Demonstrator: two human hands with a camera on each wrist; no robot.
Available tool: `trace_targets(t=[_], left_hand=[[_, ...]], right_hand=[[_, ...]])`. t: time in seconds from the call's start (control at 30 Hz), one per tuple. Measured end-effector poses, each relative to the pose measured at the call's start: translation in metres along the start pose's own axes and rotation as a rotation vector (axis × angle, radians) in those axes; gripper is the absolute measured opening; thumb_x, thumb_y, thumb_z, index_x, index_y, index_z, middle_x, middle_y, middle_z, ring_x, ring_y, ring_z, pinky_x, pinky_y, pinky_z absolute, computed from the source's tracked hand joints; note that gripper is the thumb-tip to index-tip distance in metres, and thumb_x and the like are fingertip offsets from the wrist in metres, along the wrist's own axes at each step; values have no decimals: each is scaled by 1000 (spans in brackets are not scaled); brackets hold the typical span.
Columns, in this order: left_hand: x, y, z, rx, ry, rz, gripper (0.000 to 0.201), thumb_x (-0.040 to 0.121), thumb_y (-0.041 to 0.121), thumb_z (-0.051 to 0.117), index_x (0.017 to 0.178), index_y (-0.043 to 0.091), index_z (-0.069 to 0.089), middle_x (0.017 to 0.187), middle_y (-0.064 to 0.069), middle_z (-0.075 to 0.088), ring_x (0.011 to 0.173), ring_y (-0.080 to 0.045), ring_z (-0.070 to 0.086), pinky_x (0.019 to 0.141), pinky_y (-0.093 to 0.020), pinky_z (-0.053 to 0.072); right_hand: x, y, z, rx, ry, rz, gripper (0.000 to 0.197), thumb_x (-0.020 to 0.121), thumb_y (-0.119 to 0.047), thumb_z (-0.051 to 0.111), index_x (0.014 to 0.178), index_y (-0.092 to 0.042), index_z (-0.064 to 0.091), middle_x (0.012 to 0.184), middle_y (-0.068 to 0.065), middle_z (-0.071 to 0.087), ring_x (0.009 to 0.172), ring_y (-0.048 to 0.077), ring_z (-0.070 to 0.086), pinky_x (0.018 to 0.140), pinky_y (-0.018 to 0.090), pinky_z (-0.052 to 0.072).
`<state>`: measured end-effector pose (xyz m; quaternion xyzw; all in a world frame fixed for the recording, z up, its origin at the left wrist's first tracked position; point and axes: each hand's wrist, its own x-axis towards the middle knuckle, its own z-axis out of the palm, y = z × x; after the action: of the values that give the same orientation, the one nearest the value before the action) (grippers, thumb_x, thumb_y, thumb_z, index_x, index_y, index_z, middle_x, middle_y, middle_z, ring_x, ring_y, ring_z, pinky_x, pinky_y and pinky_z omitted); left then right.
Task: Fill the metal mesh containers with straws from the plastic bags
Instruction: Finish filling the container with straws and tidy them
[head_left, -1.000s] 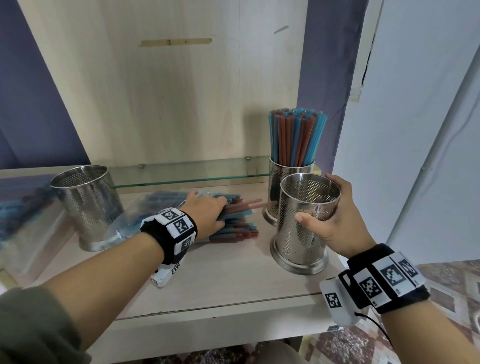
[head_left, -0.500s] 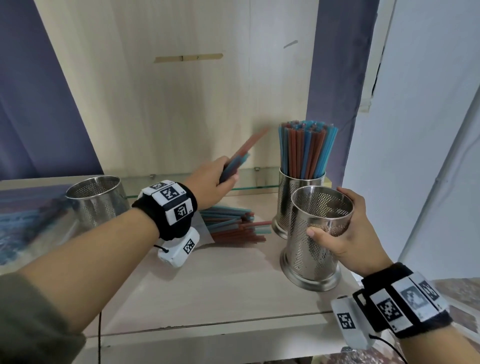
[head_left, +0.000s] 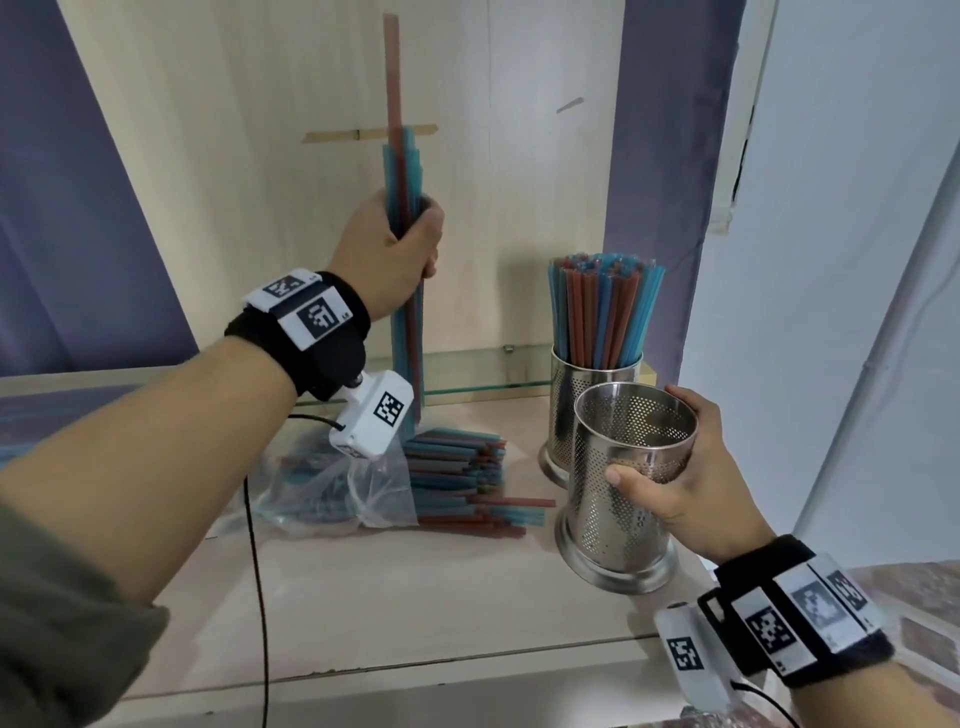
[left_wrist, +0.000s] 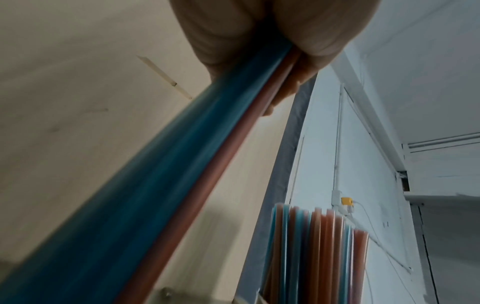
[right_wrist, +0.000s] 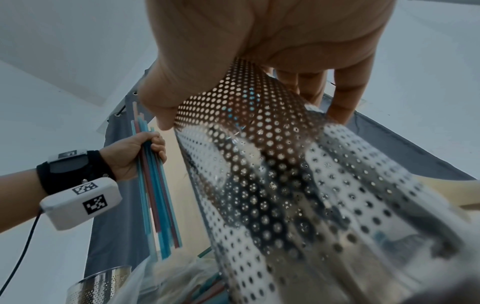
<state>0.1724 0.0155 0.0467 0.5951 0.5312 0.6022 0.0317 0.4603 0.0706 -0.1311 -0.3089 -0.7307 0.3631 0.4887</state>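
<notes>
holding a bunch of straws (head_left: 404, 208) upright in my left hand (head_left: 387, 249), grip tight round them; my right hand (head_left: 685, 483) grips the empty holder (head_left: 623, 499) near the table's right edge. one holder (head_left: 597, 384) behind is full; the bag (head_left: 337, 488) holds more.

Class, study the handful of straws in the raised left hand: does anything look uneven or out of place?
Yes. In the bundle of straws gripped by the left hand, one red straw sticks up well above the others, so the ends are not aligned.

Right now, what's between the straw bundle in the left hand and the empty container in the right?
Head view: nothing between bundle and empty container, only back panel; the straw pile lies below.
</notes>
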Motion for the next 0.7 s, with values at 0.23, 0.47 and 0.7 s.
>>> trace_targets(t=[0.23, 0.47, 0.7], left_hand=[[22, 45, -1, -296, 168, 34, 22, 93, 17, 50, 72, 13, 47, 55, 5, 46, 49, -15, 45, 57, -32, 44], [9, 97, 29, -734, 292, -29, 33, 99, 24, 55, 69, 16, 42, 55, 3, 41, 47, -11, 39, 55, -30, 44], [-20, 80, 96, -457, 203, -237, 41, 94, 41, 60, 63, 18, 47, 48, 8, 50, 48, -12, 52, 65, -31, 54]], right_hand=[[1, 1, 1, 11, -9, 2, 112, 41, -62, 84, 134, -31, 27, 123, -19, 55, 112, -9, 56, 95, 17, 44], [1, 1, 2, 43, 0, -8, 117, 35, -71, 85, 131, -34, 29, 121, -20, 58, 109, -8, 59, 87, 6, 44], [0, 0, 0, 54, -19, -13, 98, 42, -63, 87, 121, -51, 31, 124, -17, 58, 113, -3, 59, 90, 9, 45]])
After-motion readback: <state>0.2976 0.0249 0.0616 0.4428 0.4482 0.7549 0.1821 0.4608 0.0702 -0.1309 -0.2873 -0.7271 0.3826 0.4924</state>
